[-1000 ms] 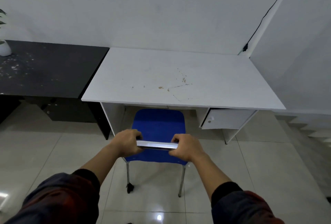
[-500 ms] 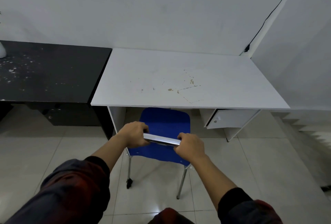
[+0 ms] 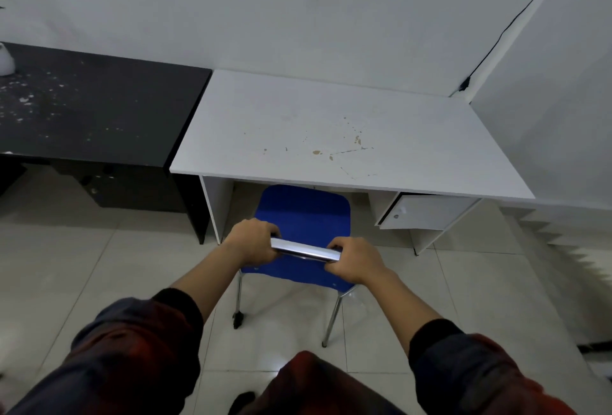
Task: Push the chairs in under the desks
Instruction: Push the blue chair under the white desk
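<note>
A white wall (image 3: 298, 17) fills the far side, and a pale tiled floor (image 3: 447, 288) runs beneath everything. Against the wall stands a white desk (image 3: 331, 123), its long axis running left to right, with brown stains on its top and a small cabinet door (image 3: 427, 214) with a knob under its right end. Touching its left end is a black desk (image 3: 99, 106) speckled with pale flecks.

The blue chair (image 3: 306, 212) stands in the white desk's knee space, beyond the fingers, its seat pointing away from the person toward the wall. The seat's far edge lies just under the desk's front edge; the rest of the seat and the two near metal legs (image 3: 332, 318) stand out on the tiles. The seat sits slightly askew, its right side nearer the person.

Across the chair's near end runs a chrome back rail (image 3: 306, 250), long axis left to right, tilted down toward the right. The left hand (image 3: 253, 242) grips the rail's left end with fingers curled over the top. The right hand (image 3: 354, 263) grips the right end the same way, fingers wrapped round the metal. Bare rail shows between the two hands.
</note>
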Demonstrator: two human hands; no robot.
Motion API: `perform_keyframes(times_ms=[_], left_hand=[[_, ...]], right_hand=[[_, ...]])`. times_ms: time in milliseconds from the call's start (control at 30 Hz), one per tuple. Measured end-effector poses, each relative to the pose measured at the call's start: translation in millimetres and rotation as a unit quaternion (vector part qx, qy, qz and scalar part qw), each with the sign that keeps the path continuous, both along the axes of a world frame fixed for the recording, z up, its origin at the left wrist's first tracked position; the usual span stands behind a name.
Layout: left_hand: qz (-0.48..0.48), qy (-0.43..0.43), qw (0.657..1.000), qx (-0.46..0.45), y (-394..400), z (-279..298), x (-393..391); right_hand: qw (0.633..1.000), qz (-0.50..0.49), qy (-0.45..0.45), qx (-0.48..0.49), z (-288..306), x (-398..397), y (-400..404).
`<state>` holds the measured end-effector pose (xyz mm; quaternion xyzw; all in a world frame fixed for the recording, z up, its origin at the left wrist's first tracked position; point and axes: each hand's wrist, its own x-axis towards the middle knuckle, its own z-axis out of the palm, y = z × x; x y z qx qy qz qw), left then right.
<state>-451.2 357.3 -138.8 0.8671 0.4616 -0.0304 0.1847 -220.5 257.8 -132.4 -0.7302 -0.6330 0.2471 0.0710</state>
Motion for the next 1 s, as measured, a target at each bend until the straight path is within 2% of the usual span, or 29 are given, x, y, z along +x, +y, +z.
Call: perform_keyframes(times_ms=[200,333,600,833,1000], left_hand=[[-0.007,0.004,1.0,-0.007,5.1,-5.8,-0.5],[-0.022,0.022,0.999,-0.03,10.4,-1.0,12.6],[0.01,-0.098,0.993,-0.063,4.4,-1.1,85.9],[0.003,-0.133,0.988,-0.077,22.2,0.7,83.1],[0.002,-0.122,0.989,-0.079,30.2,7.7,83.5]], right_hand=[[0.999,0.012,0.016,0.042,-9.8,6.0,-1.8],[0.999,0.023,0.036,0.028,-7.6,23.8,5.6],[0.998,-0.01,-0.061,-0.034,12.6,95.6,31.7],[0.995,-0.022,-0.089,-0.029,7.1,92.5,46.8],[0.992,-0.034,-0.112,-0.037,13.3,88.4,54.0]])
